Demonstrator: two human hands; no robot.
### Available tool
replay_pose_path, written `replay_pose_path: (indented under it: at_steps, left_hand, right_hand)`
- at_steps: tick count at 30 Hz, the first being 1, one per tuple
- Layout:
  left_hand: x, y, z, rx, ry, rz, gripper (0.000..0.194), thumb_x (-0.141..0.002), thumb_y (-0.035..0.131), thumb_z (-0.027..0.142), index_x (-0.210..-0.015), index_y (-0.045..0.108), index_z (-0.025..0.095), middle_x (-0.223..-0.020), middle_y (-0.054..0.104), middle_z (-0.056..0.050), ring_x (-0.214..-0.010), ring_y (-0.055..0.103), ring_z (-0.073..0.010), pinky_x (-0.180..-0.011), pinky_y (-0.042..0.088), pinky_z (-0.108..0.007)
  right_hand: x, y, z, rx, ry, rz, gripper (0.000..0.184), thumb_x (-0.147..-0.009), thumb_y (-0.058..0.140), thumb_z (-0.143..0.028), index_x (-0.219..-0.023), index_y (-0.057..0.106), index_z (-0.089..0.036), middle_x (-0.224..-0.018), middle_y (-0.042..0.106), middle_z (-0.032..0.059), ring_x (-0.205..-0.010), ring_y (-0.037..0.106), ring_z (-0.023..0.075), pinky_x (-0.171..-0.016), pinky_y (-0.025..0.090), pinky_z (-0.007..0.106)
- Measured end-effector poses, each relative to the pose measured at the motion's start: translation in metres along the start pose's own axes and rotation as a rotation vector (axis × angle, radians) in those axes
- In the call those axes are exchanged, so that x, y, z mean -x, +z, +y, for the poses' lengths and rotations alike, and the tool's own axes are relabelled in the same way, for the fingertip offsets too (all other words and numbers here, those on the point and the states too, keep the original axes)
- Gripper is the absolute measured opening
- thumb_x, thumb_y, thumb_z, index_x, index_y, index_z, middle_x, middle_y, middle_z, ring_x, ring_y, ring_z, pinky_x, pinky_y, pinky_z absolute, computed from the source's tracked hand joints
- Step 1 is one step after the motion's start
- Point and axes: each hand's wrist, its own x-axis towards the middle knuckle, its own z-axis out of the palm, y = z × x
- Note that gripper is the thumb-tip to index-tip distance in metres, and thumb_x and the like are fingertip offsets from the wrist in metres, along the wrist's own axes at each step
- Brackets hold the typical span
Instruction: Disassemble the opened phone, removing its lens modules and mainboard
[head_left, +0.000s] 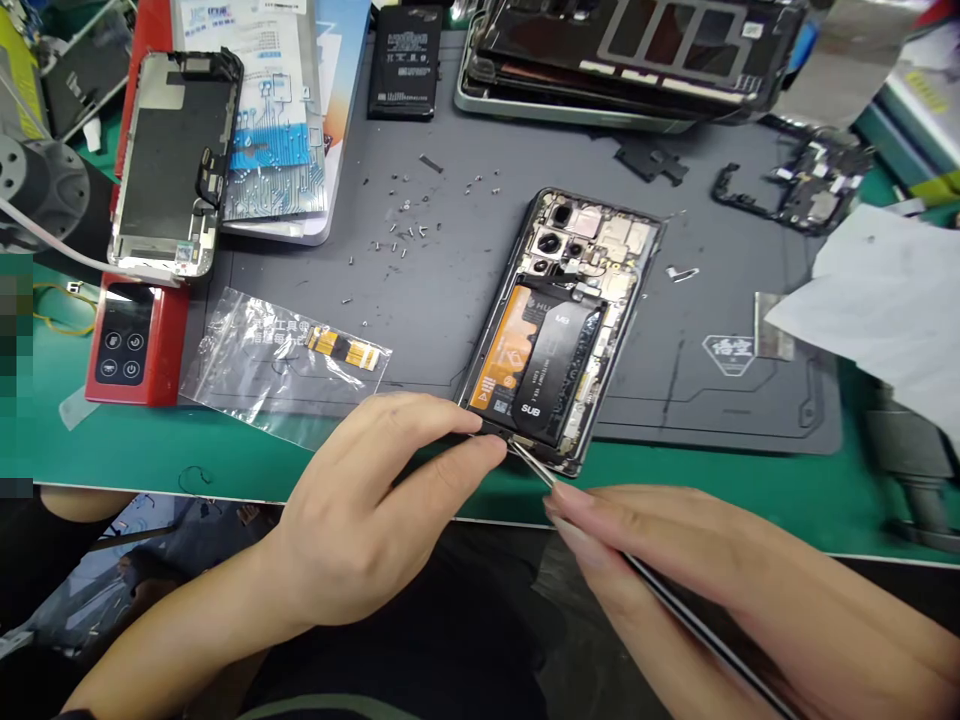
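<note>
An opened phone (568, 330) lies tilted on the grey mat, its cameras, boards and battery (510, 345) exposed. A black flex strip marked MB and SUB (559, 345) runs over the battery. My left hand (360, 500) pinches at the phone's lower left corner, with thumb and index finger on its bottom edge. Between the fingers of my right hand (645, 560) is a pair of metal tweezers (534, 464). Their tips touch or nearly touch the phone's bottom end, close to my left thumb; exactly what they meet is too small to make out.
Several tiny screws (405, 205) lie scattered on the grey mat (420, 270). A clear bag (262, 365) with an orange flex cable is at left, near a red device (139, 340). Behind stand a loose screen (172, 165), a battery (405, 60) and stacked phone parts (615, 60). White paper (885, 290) lies right.
</note>
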Motion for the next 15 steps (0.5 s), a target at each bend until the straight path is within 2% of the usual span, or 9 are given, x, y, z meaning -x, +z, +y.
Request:
replay_pose_path:
  at_steps: [3,7,10,15]
  left_hand:
    - [0.000,-0.001,-0.001,-0.012,0.002,-0.016,0.020,-0.108,0.072,0.007,-0.126,0.080,0.013,-0.124,0.082,-0.008,-0.119,0.077,-0.0171,-0.105,0.066,-0.033]
    - [-0.001,-0.001,-0.001,-0.020,-0.002,-0.026,0.019,-0.109,0.073,0.009,-0.125,0.080,0.013,-0.124,0.082,-0.009,-0.119,0.076,-0.0168,-0.106,0.065,-0.032]
    - [-0.001,-0.002,-0.001,-0.018,0.001,-0.026,0.018,-0.109,0.073,0.008,-0.125,0.080,0.012,-0.123,0.082,-0.008,-0.118,0.076,-0.0164,-0.106,0.064,-0.031]
    - [-0.002,0.000,0.000,-0.047,0.000,-0.026,0.019,-0.111,0.069,0.009,-0.125,0.080,0.017,-0.122,0.083,-0.006,-0.115,0.077,-0.0165,-0.103,0.065,-0.033]
  right_hand:
    - [0.002,0.001,0.007,0.036,-0.014,-0.032,0.028,-0.105,0.073,-0.016,-0.127,0.080,-0.032,-0.108,0.086,-0.0039,-0.086,0.084,0.0138,-0.087,0.070,0.016]
    - [0.005,0.005,0.013,-0.031,0.059,0.035,0.025,-0.103,0.077,-0.017,-0.121,0.081,-0.034,-0.104,0.085,-0.0038,-0.085,0.084,0.0155,-0.083,0.071,0.018]
    - [0.005,0.010,0.015,-0.059,0.049,0.062,0.023,-0.102,0.078,-0.015,-0.118,0.082,-0.031,-0.102,0.085,-0.0020,-0.083,0.084,0.0148,-0.083,0.070,0.017]
    - [0.007,0.013,0.015,-0.073,0.050,0.073,0.026,-0.101,0.077,-0.012,-0.117,0.082,-0.031,-0.102,0.086,-0.0013,-0.081,0.084,0.0173,-0.080,0.073,0.021]
